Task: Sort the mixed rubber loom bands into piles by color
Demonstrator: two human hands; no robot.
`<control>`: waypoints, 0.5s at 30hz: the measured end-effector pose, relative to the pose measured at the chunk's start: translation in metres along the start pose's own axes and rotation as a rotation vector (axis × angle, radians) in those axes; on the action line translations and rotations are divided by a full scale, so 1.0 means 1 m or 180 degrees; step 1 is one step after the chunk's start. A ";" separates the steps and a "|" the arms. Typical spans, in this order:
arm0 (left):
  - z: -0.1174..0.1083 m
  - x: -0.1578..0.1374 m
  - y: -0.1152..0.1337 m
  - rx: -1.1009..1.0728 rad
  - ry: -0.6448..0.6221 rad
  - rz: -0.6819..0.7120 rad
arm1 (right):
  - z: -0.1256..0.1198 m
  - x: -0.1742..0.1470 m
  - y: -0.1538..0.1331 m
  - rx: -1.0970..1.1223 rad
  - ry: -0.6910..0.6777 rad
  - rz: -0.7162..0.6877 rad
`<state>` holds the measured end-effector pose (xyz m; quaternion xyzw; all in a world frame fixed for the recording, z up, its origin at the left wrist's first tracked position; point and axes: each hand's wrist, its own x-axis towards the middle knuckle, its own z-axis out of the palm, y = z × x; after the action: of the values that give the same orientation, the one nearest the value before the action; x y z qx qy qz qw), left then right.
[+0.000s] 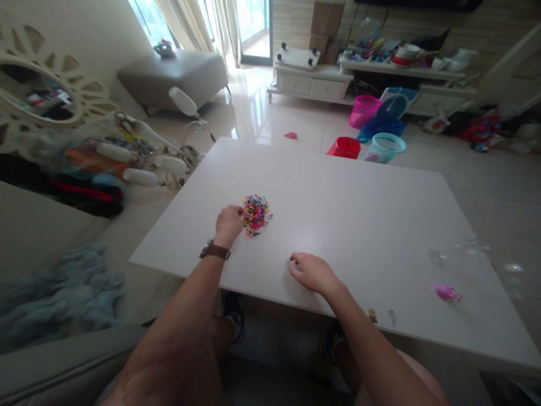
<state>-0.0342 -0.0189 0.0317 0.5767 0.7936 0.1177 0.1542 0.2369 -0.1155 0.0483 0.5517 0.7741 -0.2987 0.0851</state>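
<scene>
A heap of small, multicoloured clip-like pieces (255, 215) lies on the white table (359, 208), left of its middle. At the heap's left edge is my left hand (230, 221), its thumb and fingers closed together; what is between them is too small to make out. A dark watch strap circles that wrist. My right hand (315, 273) rests near the table's front edge, right of the heap. Its fingers are bent and apart, and I see nothing in them.
On the table's right lie a pink object (448, 292), clear plastic (439, 255) and two small flat items near the front edge. A lamp (169, 164) with white shades stands at the left. Beyond the far edge are a red bin (346, 148) and a light-blue basket (384, 149).
</scene>
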 end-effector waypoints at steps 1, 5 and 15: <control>0.000 0.000 0.000 0.0002 -0.0009 -0.0001 | 0.000 0.000 0.000 -0.0003 0.0001 0.0000; 0.000 0.000 0.001 -0.0053 0.0022 -0.0018 | 0.001 0.001 0.000 -0.0008 -0.0008 0.0004; 0.004 0.003 0.000 -0.0178 0.0060 -0.0048 | 0.002 0.000 0.001 -0.0017 -0.0037 -0.0035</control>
<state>-0.0340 -0.0164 0.0279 0.5650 0.7957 0.1442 0.1636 0.2373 -0.1164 0.0458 0.5455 0.7774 -0.3003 0.0893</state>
